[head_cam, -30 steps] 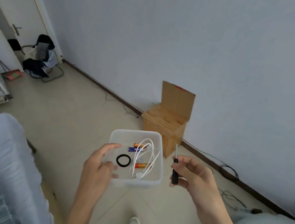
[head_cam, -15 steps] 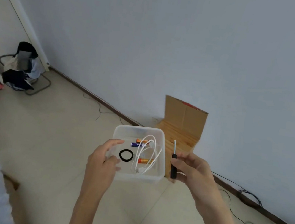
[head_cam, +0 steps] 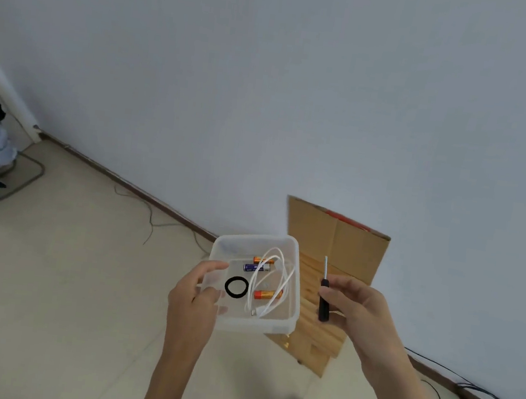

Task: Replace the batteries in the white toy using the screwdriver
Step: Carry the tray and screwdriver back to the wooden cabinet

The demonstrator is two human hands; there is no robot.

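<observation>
Left hand [head_cam: 195,294] grips the clear tub [head_cam: 290,315] by one edge, right hand [head_cam: 356,307] pinches the screwdriver [head_cam: 322,301] — any tilt could spill those loose batteries [head_cam: 268,295] onto the floor [head_cam: 63,274]!

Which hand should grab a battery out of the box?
Probably neither yet: the right hand is busy holding the screwdriver and the left hand holds the plastic box. Once the screwdriver is set down, the right.

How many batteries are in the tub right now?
3, all in the tub: orange battery and blue battery at the far end, another orange one nearer. Cable may hide more.
</observation>
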